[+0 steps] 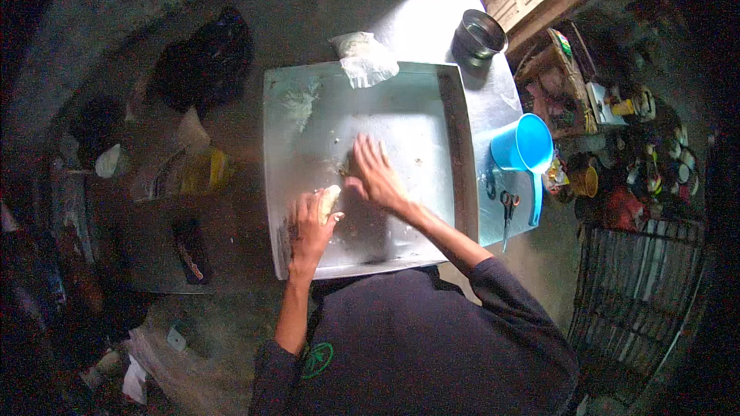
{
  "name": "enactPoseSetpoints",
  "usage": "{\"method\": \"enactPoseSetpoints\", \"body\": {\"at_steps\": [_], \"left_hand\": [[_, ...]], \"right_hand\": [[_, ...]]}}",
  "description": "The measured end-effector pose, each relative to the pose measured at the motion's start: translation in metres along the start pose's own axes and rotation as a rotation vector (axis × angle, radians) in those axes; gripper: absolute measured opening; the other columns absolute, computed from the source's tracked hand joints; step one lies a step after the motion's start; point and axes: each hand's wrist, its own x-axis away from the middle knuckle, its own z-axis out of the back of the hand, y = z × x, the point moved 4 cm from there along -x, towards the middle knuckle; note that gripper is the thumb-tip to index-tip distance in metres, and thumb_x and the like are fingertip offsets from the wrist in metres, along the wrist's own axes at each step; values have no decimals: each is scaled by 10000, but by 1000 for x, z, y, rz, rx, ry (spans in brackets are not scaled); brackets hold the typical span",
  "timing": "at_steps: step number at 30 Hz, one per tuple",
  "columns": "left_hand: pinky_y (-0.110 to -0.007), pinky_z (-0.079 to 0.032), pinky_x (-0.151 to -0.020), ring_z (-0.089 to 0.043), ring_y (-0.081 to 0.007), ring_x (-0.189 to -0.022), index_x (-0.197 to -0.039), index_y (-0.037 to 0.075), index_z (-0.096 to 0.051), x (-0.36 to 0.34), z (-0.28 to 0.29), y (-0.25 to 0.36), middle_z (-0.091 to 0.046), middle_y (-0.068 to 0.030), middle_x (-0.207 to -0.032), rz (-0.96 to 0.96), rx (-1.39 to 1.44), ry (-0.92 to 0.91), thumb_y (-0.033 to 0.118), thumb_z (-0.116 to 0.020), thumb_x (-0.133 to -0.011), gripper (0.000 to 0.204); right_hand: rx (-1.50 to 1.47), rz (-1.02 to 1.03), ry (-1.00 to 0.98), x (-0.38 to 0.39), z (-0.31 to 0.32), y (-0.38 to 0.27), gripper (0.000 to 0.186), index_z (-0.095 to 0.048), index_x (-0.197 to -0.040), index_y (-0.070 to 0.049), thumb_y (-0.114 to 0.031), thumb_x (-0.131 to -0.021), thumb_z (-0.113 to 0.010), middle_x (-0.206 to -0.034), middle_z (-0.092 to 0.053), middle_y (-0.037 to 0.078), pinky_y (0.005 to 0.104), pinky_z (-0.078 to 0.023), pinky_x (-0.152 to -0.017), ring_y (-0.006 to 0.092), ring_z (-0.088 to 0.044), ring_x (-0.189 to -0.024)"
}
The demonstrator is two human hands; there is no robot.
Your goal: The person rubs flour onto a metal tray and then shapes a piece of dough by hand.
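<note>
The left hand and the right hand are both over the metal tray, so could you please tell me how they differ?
The left hand curls against a pale lump, while the right hand holds nothing visible and has its fingers stretched out. The left hand is closer to the body; the right hand reaches farther out. Both are bare and over the metal tray.

Table (pixel 505 85): brightly lit at the far right, sunk in shadow on the left
Metal tray (pixel 420 119): laid flat near the front edge
Clear plastic bag (pixel 366 58): draped over the tray's far rim
Dark bowl (pixel 479 35): placed at the far right
Blue jug (pixel 507 146): set right of the tray
Scissors (pixel 507 212): laid beside the jug's handle
</note>
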Motion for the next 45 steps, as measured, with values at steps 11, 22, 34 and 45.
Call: {"method": "enactPoseSetpoints", "body": {"at_steps": [11,22,34,45], "left_hand": [[-458,-434,-999,-525,-345,-1141,-1279,71,-592,-4,3,0,-553,-136,-1214,-80,109,36,146,-759,-805,508],[-463,-440,-993,-525,-344,-1135,-1294,69,-574,-4,4,-2,-550,-137,-1232,-80,123,9,188,-765,-821,523],[-457,-459,-935,-544,-350,-1099,-1286,79,-574,-3,5,-1,-562,-146,-1199,-121,134,70,156,-738,-839,482],[-486,-438,-946,-528,-376,-1084,-1284,69,-567,-10,-2,2,-558,-172,-1171,-155,147,55,177,-742,-844,486]], "right_hand": [[-66,-66,-56,6,4,-23,884,-197,-1499,146,-499,-975,-498,-1589,-160,341,542,-115,-1220,461,-145,-1496],[-5,-33,-119,33,23,-19,947,-210,-1513,115,-607,-954,-462,-1597,-178,313,555,-85,-1221,431,-156,-1503],[39,-190,-202,65,32,9,1013,-143,-1532,112,-604,-923,-520,-1613,-119,309,582,-16,-1213,434,-56,-1517],[198,-407,-70,70,29,47,1031,-135,-1543,92,-654,-923,-486,-1627,-81,288,603,14,-1200,409,-29,-1527]]}}
